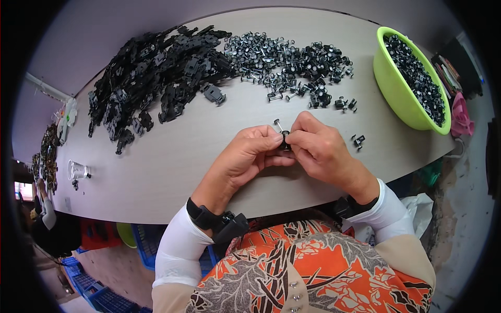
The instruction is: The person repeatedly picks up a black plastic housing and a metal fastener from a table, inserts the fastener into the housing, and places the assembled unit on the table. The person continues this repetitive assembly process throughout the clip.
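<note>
Above the table's front edge, my left hand (pixel 249 152) and my right hand (pixel 322 148) meet, both closed. Between their fingertips is a small black roller part (pixel 285 141), partly hidden by the fingers. A thin metal pin with a dark round head (pixel 278 124) sticks up from my left thumb and fingers. My right thumb and forefinger pinch the black part from the other side. Beyond my hands lies a heap of small black rollers and metal pins (pixel 292 62). A couple of loose black pieces (pixel 358 141) lie to the right of my right hand.
Flat black plastic parts (pixel 156 73) are piled at the far left of the pale table (pixel 141 177). A lime-green basin (pixel 383 86) full of small black rollers stands at the right. A clear plastic cup (pixel 78 169) sits at the left. Another person's arm (pixel 48 213) shows at the left edge.
</note>
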Demonstrator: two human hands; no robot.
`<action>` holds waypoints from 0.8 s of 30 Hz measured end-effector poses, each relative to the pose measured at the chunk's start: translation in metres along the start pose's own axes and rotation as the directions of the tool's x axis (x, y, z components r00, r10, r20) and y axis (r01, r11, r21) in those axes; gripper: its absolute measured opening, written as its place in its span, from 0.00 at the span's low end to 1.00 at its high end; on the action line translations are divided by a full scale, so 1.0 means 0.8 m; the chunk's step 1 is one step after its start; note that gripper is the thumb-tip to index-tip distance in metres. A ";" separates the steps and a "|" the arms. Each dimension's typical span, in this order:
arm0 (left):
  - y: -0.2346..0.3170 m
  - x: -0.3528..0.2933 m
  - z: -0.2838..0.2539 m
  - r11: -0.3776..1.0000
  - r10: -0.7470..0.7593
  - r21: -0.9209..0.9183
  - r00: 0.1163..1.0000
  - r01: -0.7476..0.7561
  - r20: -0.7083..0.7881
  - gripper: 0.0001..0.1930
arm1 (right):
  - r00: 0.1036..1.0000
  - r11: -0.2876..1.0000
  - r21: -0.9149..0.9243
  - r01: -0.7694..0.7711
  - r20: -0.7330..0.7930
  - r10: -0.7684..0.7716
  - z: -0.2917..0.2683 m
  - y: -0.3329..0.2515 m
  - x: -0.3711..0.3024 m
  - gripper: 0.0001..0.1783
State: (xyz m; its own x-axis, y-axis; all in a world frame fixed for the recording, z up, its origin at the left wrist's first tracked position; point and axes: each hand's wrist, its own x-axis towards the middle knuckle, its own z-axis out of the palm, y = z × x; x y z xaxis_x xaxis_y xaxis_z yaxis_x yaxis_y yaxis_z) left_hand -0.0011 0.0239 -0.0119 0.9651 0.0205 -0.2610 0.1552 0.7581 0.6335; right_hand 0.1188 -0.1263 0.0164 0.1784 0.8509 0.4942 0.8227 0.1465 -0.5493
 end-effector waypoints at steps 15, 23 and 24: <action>-0.011 -0.055 0.014 0.928 0.178 0.359 0.964 -0.097 -0.200 0.12 | 0.971 0.927 0.359 0.111 0.159 -0.178 0.016 -0.028 0.002 0.22; -0.036 -0.233 0.003 0.855 0.486 0.443 0.721 -0.272 -0.495 0.15 | 0.978 1.000 0.007 -0.001 0.209 -0.001 0.002 0.032 0.019 0.14; -0.043 -0.258 -0.004 0.843 0.500 0.491 0.661 -0.222 -0.559 0.15 | 0.977 1.000 -0.014 0.017 0.211 -0.014 0.003 0.036 0.018 0.13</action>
State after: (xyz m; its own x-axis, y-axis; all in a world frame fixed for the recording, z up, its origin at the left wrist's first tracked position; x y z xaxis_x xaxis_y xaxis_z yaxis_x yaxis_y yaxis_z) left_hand -0.2059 -0.0043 0.0182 0.5977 0.7573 -0.2632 0.0199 0.3142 0.9491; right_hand 0.1438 -0.1088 0.0059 0.0490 0.9360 0.3486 0.8329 0.1543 -0.5315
